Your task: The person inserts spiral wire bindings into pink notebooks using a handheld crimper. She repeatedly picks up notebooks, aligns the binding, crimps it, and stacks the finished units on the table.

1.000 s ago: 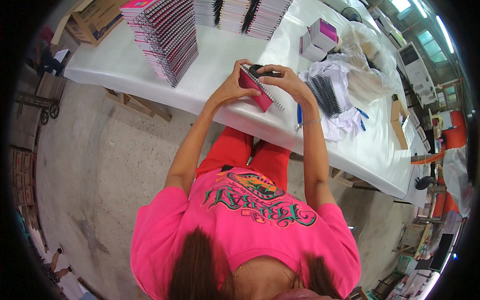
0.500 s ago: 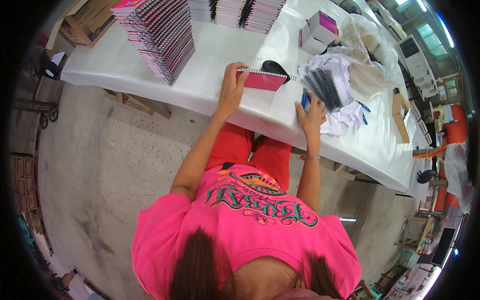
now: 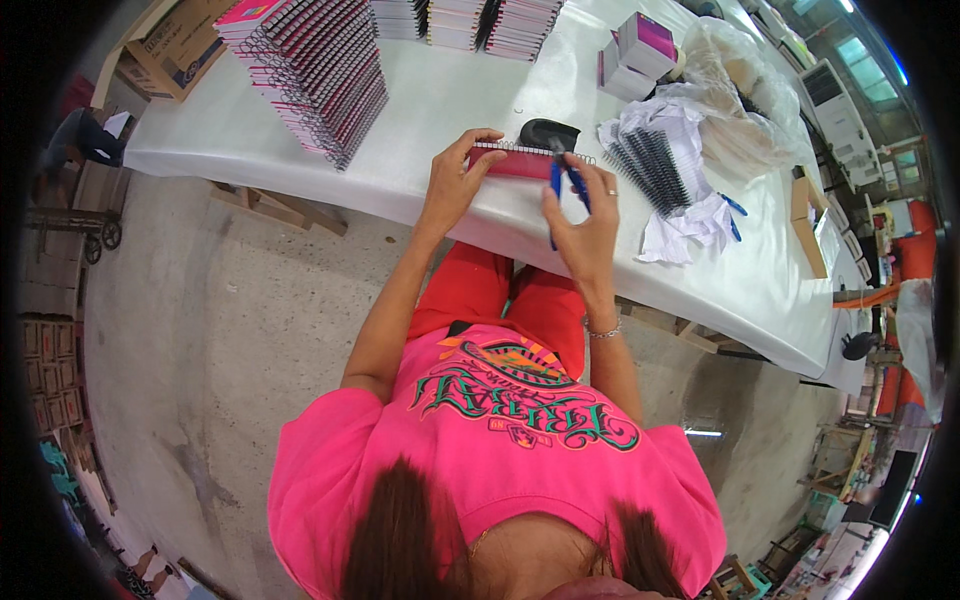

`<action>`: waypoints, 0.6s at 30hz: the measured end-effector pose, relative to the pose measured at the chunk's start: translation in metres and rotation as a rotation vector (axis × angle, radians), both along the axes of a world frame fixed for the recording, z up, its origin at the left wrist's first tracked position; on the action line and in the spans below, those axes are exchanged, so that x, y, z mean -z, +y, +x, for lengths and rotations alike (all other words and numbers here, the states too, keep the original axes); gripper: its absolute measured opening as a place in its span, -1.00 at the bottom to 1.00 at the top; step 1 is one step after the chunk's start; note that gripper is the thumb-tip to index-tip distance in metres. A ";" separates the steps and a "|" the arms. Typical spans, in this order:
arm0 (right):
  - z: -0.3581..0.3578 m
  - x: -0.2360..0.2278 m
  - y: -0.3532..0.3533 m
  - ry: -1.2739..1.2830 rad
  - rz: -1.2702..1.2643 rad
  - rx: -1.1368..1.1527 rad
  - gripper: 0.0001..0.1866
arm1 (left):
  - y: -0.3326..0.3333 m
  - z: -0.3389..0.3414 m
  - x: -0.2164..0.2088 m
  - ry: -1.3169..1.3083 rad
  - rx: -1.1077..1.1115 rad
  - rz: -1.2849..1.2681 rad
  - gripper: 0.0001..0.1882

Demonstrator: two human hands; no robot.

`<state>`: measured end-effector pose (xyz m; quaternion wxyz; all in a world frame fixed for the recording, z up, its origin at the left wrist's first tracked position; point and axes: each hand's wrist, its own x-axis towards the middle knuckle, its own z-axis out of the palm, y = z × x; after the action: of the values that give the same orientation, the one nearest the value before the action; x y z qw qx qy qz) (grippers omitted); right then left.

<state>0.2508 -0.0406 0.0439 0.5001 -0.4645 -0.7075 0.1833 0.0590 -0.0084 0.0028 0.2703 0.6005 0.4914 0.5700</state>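
A red spiral-bound notebook [image 3: 520, 165] stands near the table's front edge, its wire coil facing up. Closed around its left end is my left hand [image 3: 455, 185], thumb in front. My right hand [image 3: 588, 225] grips blue-handled pliers [image 3: 556, 182], whose jaws are by the right part of the coil; whether they touch the wire is too small to tell. Right behind the notebook sits a black curved object [image 3: 545, 132]. To the right of my right hand, several loose black spiral coils [image 3: 650, 170] lie on crumpled white paper [image 3: 670, 240].
Tall stacked spiral notebooks [image 3: 320, 85] stand at the left of the white-covered table [image 3: 230, 130], with more stacks behind. Small purple-and-white boxes [image 3: 645, 50] and a clear plastic bag [image 3: 745, 110] are at the back right. Another blue-handled tool [image 3: 734, 207] lies beside the paper.
My right hand has picked up the blue-handled pliers beside the coils and brought them left to the notebook. My left hand still holds the notebook, now tipped more upright.
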 end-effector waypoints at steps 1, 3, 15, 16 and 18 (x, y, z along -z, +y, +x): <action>-0.008 0.000 -0.002 -0.017 0.010 -0.034 -0.48 | 0.000 -0.002 0.002 -0.044 0.019 -0.047 -0.73; -0.022 0.003 -0.006 -0.063 0.023 -0.079 -0.46 | 0.001 -0.005 0.006 -0.132 0.058 -0.142 -0.76; -0.048 0.021 -0.015 -0.164 0.035 -0.098 -0.45 | -0.007 -0.006 0.003 -0.216 0.027 -0.102 -0.74; -0.048 0.022 -0.015 -0.162 0.039 -0.098 -0.45 | -0.007 -0.005 0.002 -0.192 0.007 -0.105 -0.74; -0.049 0.021 -0.016 -0.145 0.027 -0.109 -0.46 | -0.010 -0.005 -0.001 -0.145 -0.031 -0.109 -0.72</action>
<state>0.2018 -0.0564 0.0225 0.4430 -0.4304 -0.7686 0.1667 0.0543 -0.0181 0.0038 0.3285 0.5344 0.5102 0.5884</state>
